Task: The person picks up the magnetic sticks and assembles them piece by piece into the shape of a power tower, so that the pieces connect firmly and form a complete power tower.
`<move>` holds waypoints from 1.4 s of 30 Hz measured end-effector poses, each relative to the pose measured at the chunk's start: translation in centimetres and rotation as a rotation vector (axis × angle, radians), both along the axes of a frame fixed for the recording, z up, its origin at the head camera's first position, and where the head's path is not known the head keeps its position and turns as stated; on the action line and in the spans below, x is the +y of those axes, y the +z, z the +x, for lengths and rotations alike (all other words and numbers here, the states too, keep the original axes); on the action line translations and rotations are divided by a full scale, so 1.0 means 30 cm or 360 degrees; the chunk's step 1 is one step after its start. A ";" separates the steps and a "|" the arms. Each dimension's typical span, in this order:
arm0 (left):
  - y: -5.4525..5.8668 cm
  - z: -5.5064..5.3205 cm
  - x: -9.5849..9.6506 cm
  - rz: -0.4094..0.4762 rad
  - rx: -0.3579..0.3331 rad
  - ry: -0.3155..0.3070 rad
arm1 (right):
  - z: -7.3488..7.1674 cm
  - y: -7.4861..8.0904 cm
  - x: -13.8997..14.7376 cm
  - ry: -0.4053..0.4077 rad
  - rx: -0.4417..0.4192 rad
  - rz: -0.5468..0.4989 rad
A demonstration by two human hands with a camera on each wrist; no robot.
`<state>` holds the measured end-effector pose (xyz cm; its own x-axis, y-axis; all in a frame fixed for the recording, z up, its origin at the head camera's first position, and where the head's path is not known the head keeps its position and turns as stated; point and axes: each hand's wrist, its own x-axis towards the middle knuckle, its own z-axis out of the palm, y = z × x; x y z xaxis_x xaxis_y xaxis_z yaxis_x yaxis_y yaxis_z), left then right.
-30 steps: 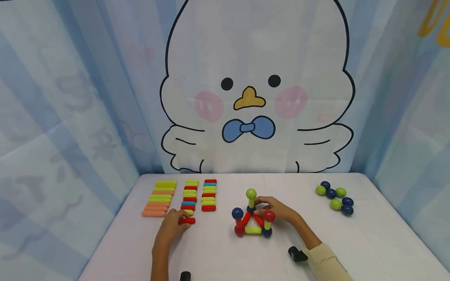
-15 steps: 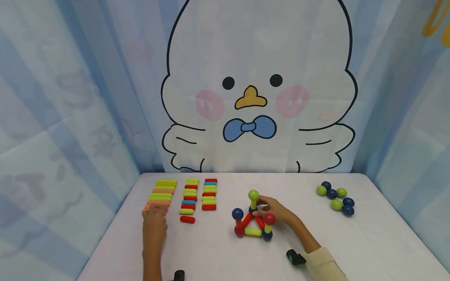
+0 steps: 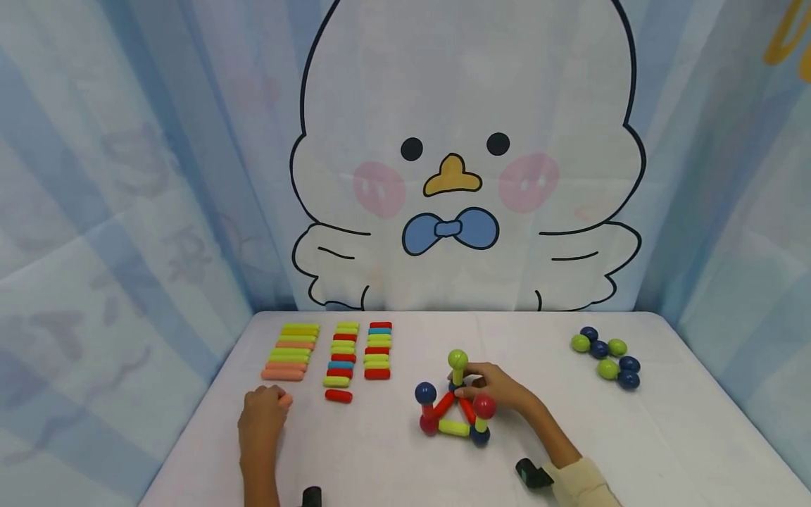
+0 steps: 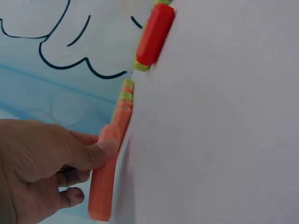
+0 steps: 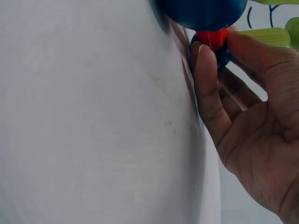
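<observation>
My left hand (image 3: 261, 419) is just in front of the left row of sticks, pinching a long orange stick (image 4: 103, 186) between thumb and fingers. In the head view only the stick's end shows past the fingers. To the right stands a ball-and-stick frame (image 3: 454, 427): a triangle of two red sticks and one yellow-green stick, with an upright stick and ball at each corner. At its back corner, my right hand (image 3: 499, 387) grips the dark blue ball (image 5: 224, 58) beside a red stick (image 5: 212, 38). A green ball (image 3: 457, 359) tops that corner's upright.
Long yellow and orange sticks (image 3: 294, 357) lie in a row at the left. Two columns of short sticks (image 3: 343, 347) are beside them, with a red stick (image 3: 338, 396) at the near end. Several blue and green balls (image 3: 599, 349) lie at the right.
My left hand has left the near red stick, moved left to the long row and drawn one orange stick toward the front. My right hand and the frame have shifted slightly nearer.
</observation>
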<state>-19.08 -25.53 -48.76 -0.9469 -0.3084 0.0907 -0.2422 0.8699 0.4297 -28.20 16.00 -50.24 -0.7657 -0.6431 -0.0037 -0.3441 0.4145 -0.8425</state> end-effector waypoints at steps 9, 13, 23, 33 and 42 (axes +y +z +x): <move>0.089 -0.060 0.196 0.0979 0.0168 -0.0302 | 0.031 0.005 -0.023 0.0078 0.0026 0.0013; 0.083 -0.081 0.317 0.1283 0.0229 -0.0382 | 0.039 -0.002 -0.035 0.0111 0.0021 0.0023; 0.034 -0.093 0.482 0.1427 0.0075 -0.0718 | 0.054 0.004 -0.044 0.0125 -0.0016 0.0023; -0.001 -0.091 0.534 0.1337 -0.0040 -0.0911 | 0.058 0.010 -0.048 0.0123 0.0010 0.0034; -0.008 -0.095 0.562 0.1379 -0.0168 -0.0920 | 0.055 0.000 -0.049 0.0161 0.0128 0.0043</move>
